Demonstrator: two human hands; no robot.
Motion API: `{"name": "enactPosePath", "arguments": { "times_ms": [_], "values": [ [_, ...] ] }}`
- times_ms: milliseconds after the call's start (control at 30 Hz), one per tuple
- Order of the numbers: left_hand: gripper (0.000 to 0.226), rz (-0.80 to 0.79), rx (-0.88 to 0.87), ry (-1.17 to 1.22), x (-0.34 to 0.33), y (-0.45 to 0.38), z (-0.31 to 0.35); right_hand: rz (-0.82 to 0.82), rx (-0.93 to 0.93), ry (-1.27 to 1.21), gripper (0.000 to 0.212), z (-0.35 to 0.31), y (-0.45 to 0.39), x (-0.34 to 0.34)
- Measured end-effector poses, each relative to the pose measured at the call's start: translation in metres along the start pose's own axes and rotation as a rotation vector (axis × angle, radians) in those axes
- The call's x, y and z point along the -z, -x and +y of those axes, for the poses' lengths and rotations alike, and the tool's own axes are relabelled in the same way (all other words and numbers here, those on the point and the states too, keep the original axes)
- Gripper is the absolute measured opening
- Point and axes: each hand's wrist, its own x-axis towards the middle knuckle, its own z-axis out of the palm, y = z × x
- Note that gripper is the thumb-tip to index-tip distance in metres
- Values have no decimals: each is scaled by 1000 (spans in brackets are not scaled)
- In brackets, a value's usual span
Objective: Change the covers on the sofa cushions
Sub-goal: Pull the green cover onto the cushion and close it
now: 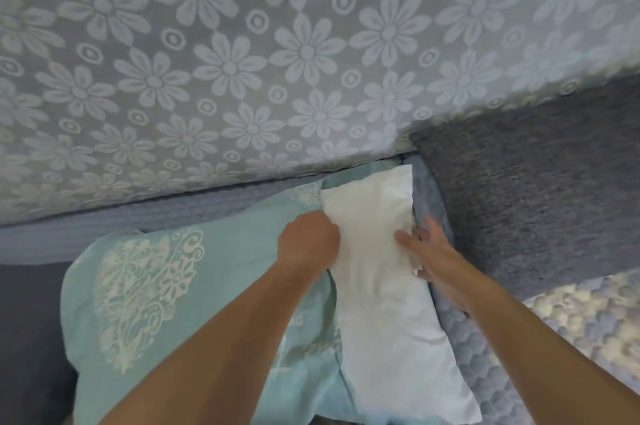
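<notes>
Sofa back: the flower-patterned throw (pixel 242 54) fills the whole upper part of your view, pale daisies and rings on a grey-blue ground, ending in a straight lower edge above the seat.
Armrest: a dark grey, coarse-woven sofa arm (pixel 540 203) stands at your right, meeting the throw at the corner.
Seat: a blue-grey quilted seat cover (pixel 173 213) runs in a strip under the throw and shows again at lower right, where its pattern looks scalloped and blurred.
Teal cover: the teal cushion cover (pixel 194 289) lies on the seat in front of you, a white lace-like ornament printed on its left half, faint white lettering near its open edge. Its opening faces right, toward the armrest.
Inner cushion: the white cushion insert (pixel 377 286) sticks out of that opening, long side running from the corner by the armrest down toward you. How much of it is inside the cover you cannot tell.
Your left hand: your left hand (pixel 308 241) is curled into a fist at the cover's open edge, where teal cloth meets the insert; it seems to pinch the fabric there, though the fingertips are hidden.
Your right hand: your right hand (pixel 429 251) grips the insert's right edge, thumb lying on top of the white cloth, fingers tucked down the side between insert and seat.
</notes>
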Motion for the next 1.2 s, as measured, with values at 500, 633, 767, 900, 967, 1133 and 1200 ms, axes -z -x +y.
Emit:
{"name": "enactPosePath", "arguments": {
  "times_ms": [500, 633, 767, 900, 967, 1133, 1200],
  "values": [
    [78, 112, -512, 409, 41, 12, -40, -455, 351, 801, 99, -38, 68, -82],
    [58, -32, -644, -8, 66, 8, -46, -688, 318, 462, 56, -47, 88, -104],
    [37, -128, -741, -133, 57, 30, -78, -328, -35, 99, 26, -22, 44, -83],
    [36, -101, -724, -87, 44, 49, -90, -239, 11, 540, 33, 8, -10, -87],
    [41, -80, -656, -65, 42, 47, -88, -259, 91, 678, 29, 9, -28, -101],
    [47, 30, -520, 63, 34, 32, -75, -171, 95, 922, 44, 9, -84, -141],
    [48, 34, -502, 66, 29, 28, -76, -156, 132, 1194, 53, 11, -100, -151]
  ]
}}
